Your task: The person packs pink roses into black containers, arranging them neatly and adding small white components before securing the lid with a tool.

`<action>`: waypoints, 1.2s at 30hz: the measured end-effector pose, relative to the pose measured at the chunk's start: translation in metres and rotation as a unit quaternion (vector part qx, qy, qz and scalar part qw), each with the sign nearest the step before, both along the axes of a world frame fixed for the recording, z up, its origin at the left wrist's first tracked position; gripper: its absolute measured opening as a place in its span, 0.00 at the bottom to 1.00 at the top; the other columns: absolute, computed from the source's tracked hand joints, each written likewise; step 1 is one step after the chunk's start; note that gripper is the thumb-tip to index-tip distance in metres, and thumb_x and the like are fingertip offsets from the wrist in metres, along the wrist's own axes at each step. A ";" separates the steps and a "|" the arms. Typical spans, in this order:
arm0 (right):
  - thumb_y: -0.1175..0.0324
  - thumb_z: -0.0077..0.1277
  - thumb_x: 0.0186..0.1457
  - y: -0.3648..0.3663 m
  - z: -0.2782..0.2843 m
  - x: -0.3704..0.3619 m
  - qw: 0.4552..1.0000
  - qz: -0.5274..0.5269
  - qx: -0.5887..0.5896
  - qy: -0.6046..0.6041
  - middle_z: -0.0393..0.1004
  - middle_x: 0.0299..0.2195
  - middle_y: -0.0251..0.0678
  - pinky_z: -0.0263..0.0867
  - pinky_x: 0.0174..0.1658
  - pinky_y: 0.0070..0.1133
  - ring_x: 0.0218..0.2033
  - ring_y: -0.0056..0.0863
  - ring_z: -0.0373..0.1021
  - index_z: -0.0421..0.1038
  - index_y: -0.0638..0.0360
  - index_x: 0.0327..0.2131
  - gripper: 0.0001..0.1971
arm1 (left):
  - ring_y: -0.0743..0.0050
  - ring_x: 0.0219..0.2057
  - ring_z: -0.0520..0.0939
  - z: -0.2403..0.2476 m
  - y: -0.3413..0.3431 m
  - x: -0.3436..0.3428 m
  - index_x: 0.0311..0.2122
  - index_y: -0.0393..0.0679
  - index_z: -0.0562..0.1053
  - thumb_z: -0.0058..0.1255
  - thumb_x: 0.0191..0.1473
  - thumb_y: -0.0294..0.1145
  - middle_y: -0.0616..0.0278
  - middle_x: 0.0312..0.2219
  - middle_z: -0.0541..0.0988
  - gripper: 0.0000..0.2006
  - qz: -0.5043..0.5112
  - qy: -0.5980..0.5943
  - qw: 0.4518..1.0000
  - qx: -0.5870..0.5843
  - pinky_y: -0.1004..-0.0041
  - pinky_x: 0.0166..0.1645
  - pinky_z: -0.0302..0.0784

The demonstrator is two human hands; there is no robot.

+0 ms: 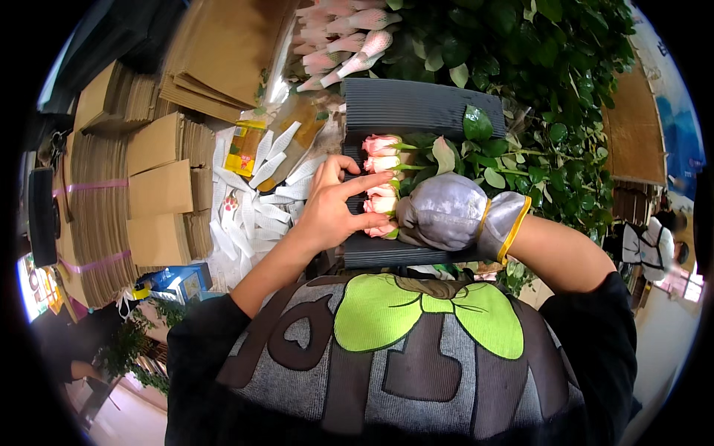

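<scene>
Several pink roses (381, 164) lie in a column on a dark ridged tray (424, 108), heads to the left and leafy stems to the right. My bare left hand (332, 210) is over the heads from the left. Its fingers are apart, and the index finger and thumb touch the lower blooms. My right hand (448, 213), in a shiny grey glove with a yellow-edged cuff, is curled just right of the lower heads, over their stems. The glove's fingertips are hidden beneath it, so what they grip does not show.
White foam net sleeves (271, 160) are scattered left of the tray beside a yellow packet (244, 149). Netted pink roses (357, 46) lie at the back. Dense foliage (573, 111) fills the far right. Stacked cardboard (93, 201) and a blue box (177, 282) stand left.
</scene>
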State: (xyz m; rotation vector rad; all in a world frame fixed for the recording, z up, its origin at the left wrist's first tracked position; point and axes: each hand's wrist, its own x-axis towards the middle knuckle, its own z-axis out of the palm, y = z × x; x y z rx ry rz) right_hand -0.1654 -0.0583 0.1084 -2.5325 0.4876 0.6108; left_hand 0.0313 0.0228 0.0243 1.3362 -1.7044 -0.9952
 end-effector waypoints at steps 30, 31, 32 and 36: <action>0.65 0.49 0.52 0.003 0.015 0.015 0.985 0.052 0.073 -0.149 0.72 0.22 0.41 0.67 0.27 0.29 0.23 0.40 0.71 0.70 0.60 0.29 0.08 | 0.66 0.43 0.66 -0.002 0.002 0.007 0.45 0.57 0.78 0.68 0.30 0.33 0.63 0.37 0.62 0.28 0.008 0.032 0.999 0.028 0.72 0.52 0.63; 0.65 0.48 0.52 0.000 0.008 0.015 0.980 0.032 0.083 -0.178 0.72 0.23 0.42 0.67 0.27 0.29 0.24 0.40 0.71 0.71 0.60 0.29 0.08 | 0.65 0.43 0.66 -0.004 0.003 0.007 0.45 0.58 0.78 0.68 0.30 0.33 0.63 0.37 0.62 0.28 0.006 0.039 0.999 0.015 0.72 0.53 0.63; 0.66 0.48 0.53 0.002 0.002 0.013 0.972 0.016 0.112 -0.206 0.73 0.23 0.43 0.67 0.27 0.29 0.24 0.41 0.72 0.71 0.60 0.30 0.08 | 0.64 0.42 0.66 -0.006 0.003 0.006 0.44 0.59 0.78 0.68 0.29 0.34 0.63 0.36 0.62 0.28 0.009 0.055 0.998 0.014 0.72 0.52 0.63; 0.66 0.45 0.54 0.008 -0.001 0.029 0.712 -0.452 0.513 -0.157 0.72 0.27 0.46 0.69 0.36 0.29 0.31 0.42 0.73 0.72 0.60 0.35 0.10 | 0.64 0.41 0.66 -0.020 0.005 0.002 0.45 0.60 0.78 0.67 0.28 0.35 0.62 0.35 0.63 0.29 0.015 0.050 0.997 -0.062 0.70 0.50 0.62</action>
